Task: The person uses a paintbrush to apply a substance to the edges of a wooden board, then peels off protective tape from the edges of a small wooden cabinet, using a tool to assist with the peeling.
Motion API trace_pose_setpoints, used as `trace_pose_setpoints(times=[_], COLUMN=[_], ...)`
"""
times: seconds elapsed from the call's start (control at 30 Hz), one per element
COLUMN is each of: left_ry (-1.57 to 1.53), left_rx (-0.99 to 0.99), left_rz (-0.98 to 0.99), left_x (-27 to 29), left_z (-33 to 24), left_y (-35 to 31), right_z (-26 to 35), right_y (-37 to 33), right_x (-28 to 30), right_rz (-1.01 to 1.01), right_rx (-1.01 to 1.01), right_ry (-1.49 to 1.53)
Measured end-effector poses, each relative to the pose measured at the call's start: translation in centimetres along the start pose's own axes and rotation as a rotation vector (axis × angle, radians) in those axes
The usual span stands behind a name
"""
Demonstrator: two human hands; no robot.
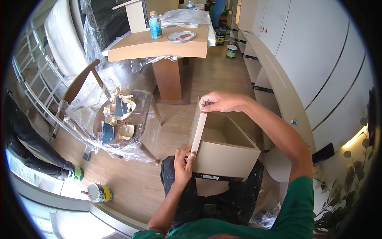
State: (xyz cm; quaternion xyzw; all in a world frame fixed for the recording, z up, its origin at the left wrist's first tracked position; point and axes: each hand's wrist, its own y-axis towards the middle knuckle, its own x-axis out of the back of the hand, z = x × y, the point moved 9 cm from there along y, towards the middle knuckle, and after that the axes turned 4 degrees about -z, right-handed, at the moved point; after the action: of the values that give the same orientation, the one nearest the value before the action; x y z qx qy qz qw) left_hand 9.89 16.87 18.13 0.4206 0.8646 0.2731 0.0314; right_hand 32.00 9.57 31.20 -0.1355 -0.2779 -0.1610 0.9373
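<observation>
A beige drawer [225,156] rests across my thighs, its open top facing up and its front panel [199,133] on the left side. My left hand [184,164] is closed on the near end of that panel, thumb along its edge. At the panel's far upper corner, my right hand [219,102] is bent over with its fingertips pinched together against the edge. Whether something small sits in that pinch is hidden by the fingers. A dark runner strip [211,177] lies along the drawer's lower near side.
Left of me stands a plastic-wrapped chair [145,147] bearing crumpled masking tape [119,99] and sanding pieces. A paint can [99,192] sits on the floor near another person's legs [38,139]. Ahead, a covered table [159,48] carries a bottle [155,26]; a long cabinet [284,83] runs along the right.
</observation>
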Motion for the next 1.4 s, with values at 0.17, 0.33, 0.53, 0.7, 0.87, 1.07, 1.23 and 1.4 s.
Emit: trace_pose_setpoints(times=[0.17,0.33,0.53,0.7,0.87,1.07,1.23,1.4], left_ry=[-0.019,-0.022,-0.057,-0.068,-0.075,-0.055,-0.068,-0.089], left_rx=[-0.019,0.046,0.064,0.073,0.072,0.065,0.094,0.114], left_rz=[-0.006,0.02,0.002,0.009,0.014,0.014,0.017,0.011], left_x=[0.1,0.2,0.4,0.4,0.3,0.4,0.5,0.6], left_z=[0.0,0.2,0.4,0.3,0.5,0.6,0.7,0.7], left_y=[0.2,0.4,0.3,0.3,0.2,0.1,0.2,0.2], right_z=[0.5,-0.7,-0.1,0.4,0.3,0.1,0.3,-0.2], right_y=[-0.1,-1.2,-0.8,0.1,0.6,0.5,0.0,-0.3], right_x=[-0.5,0.1,1.3,1.5,0.7,-1.0,-1.4,-1.2], right_rz=[0.005,-0.14,-0.13,-0.017,0.092,0.113,0.008,-0.106], right_rx=[0.091,-0.027,0.007,0.018,-0.027,-0.04,0.042,0.114], right_ry=[0.053,0.2,0.098,0.07,0.111,-0.091,-0.139,0.107])
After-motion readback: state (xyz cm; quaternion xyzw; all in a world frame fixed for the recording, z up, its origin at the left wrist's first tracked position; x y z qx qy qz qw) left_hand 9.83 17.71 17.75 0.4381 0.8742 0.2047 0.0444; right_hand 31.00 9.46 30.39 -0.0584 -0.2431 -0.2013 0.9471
